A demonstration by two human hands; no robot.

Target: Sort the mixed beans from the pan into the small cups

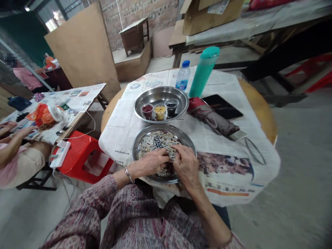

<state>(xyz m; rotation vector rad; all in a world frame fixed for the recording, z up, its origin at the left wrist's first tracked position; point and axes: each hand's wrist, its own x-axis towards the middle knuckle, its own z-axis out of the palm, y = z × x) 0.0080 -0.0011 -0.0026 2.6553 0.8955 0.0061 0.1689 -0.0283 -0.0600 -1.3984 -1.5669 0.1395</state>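
Note:
A round metal pan (188,137) sits at the near edge of the table, holding mixed grains (151,142), mostly pale with dark and yellow ones among them. My left hand (153,162), with a bracelet at the wrist, reaches over its near side, fingers bent down into the grains. My right hand (187,165) faces it with curled fingers low over the grains. Both sets of fingertips are drawn together; anything between them is too small to name. Just beyond, a second metal pan (140,95) holds clear cups of red beans (147,109), yellow beans (159,110) and black beans (171,108).
Newspaper (119,135) covers the table. A water bottle (183,76), green bottle (204,71), folded umbrella (212,119) and dark tablet (223,106) lie or stand beyond the pans. At left are a red stool (80,154) and another person's hands (26,131) at a second table.

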